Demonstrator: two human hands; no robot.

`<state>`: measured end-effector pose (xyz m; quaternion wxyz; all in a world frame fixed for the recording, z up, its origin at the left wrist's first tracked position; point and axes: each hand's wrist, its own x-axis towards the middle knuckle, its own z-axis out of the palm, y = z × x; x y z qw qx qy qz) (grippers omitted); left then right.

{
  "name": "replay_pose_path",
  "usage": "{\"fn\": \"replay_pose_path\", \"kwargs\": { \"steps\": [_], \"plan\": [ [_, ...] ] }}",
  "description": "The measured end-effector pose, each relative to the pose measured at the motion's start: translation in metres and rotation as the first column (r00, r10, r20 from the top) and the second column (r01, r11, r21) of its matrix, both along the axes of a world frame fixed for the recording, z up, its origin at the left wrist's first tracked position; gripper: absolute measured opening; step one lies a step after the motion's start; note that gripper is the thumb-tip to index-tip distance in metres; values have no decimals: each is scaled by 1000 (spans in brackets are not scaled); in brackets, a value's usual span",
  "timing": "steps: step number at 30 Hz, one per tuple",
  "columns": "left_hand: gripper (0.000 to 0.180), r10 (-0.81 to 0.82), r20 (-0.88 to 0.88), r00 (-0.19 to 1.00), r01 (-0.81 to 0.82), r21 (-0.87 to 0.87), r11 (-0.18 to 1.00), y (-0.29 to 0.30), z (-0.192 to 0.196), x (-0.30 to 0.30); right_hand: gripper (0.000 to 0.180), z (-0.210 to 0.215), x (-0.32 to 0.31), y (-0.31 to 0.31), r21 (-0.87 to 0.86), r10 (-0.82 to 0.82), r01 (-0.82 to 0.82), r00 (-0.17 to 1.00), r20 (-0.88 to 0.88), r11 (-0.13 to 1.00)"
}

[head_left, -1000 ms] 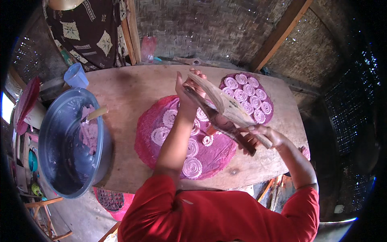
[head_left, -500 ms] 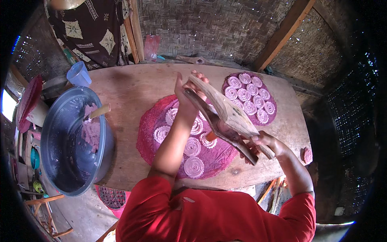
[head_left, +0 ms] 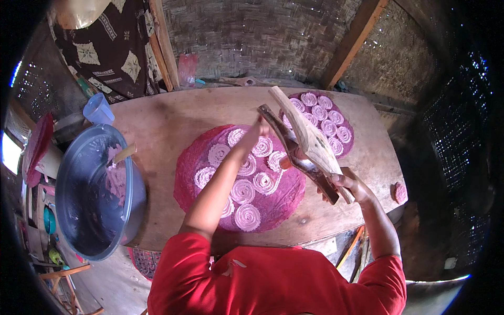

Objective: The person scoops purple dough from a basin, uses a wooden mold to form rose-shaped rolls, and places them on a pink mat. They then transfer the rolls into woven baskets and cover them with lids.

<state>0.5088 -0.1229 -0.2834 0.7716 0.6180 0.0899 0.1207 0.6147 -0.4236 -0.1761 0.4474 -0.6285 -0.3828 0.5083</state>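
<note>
My right hand grips the near-right ends of a wooden hand press. The press has a pale upper bar and a darker lower bar, splayed apart at their far ends. From its middle, an orange nozzle points down over a round magenta mat. A thin pink strand joins the nozzle area to a dough spiral. Several more pink spirals lie on the mat. My left hand is by the far end of the darker bar, over the mat. Its fingers are blurred and partly hidden, so its grip does not show.
A deep grey tub at the left holds pink dough and a wooden paddle. Behind it is a blue plastic jug. A smaller mat of spirals lies beyond the press. A pink lump sits at the table's right edge.
My left hand has come away from the pale bar and dropped lower. The press has tilted more upright, its bars still apart. Further dough spirals now show on the mat below the nozzle.
</note>
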Motion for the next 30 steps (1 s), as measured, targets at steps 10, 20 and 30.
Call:
{"fn": "replay_pose_path", "kwargs": {
  "steps": [10,20,30],
  "plan": [
    [45,124,-405,906,97,484,870,-35,-28,-24,65,-26,2,7,48,-9,10,1000,-24,999],
    [42,439,-115,891,-188,787,588,-49,-62,-75,73,-29,6,-4,67,-119,117,992,32,991],
    [34,381,110,918,-95,994,-59,-80,16,-106,77,-13,-4,-26,96,-156,151,986,51,984]
  ]
}}
